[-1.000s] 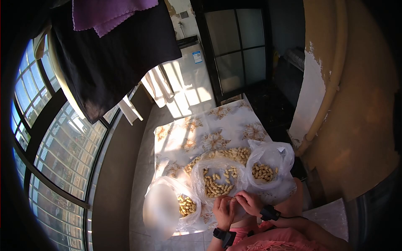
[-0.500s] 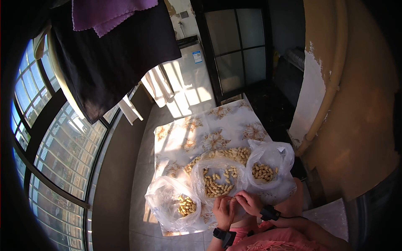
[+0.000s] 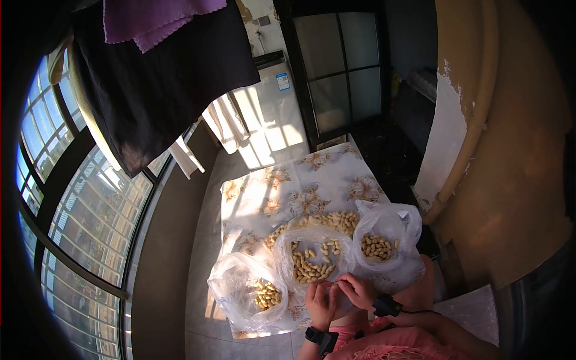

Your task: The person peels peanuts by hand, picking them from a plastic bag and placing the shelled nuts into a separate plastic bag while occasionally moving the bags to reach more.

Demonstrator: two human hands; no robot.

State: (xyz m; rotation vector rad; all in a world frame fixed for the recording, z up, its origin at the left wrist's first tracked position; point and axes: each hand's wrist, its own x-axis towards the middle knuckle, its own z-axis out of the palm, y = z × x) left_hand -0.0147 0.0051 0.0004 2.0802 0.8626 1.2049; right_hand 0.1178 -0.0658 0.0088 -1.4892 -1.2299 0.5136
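At the table's near edge my left hand [image 3: 321,303] and my right hand [image 3: 359,291] meet, fingertips pinched together. Whatever sits between the fingers is too small and covered to make out. Just beyond them stands an open clear plastic bag [image 3: 284,257] holding peanuts in their shells [image 3: 312,273]. A second plastic bag [image 3: 234,288], to the left, has a small heap of sunlit peanuts [image 3: 267,295]. To the right, a third bag [image 3: 408,225] contains more unshelled peanuts [image 3: 376,247].
Loose peanuts [image 3: 339,222] lie behind the middle bag on the flowered tablecloth [image 3: 288,174]. Dark clothing [image 3: 168,78] hangs at upper left, beside barred windows [image 3: 96,204]. A white appliance [image 3: 273,114] stands past the table; a wall with a pipe [image 3: 480,114] rises at right.
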